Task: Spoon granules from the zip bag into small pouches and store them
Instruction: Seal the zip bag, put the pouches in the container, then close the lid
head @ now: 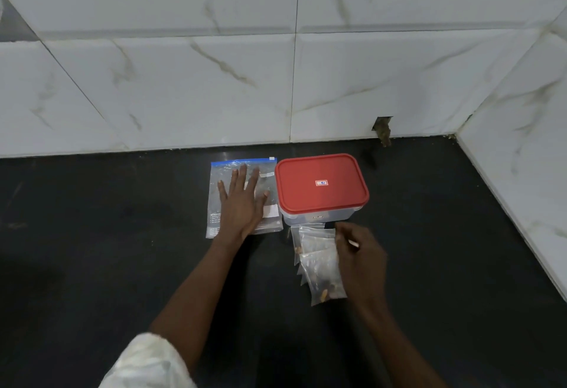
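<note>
Your clear, blue-topped zip bag point(221, 170) lies flat on the bench point(122, 265). Left hand point(241, 208) presses it, grip wide; right hand point(363, 254) pinches a thin white stick point(353, 243) in its grip, by the pouches point(319, 262).

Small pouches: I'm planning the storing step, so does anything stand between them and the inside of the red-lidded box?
Yes: the red lid sits shut on the box, covering its opening. The small pouches lie on the counter right in front of it.

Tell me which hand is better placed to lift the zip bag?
Probably left: the left hand lies flat on the zip bag; the right hand pinches a white stick by the pouches.
</note>
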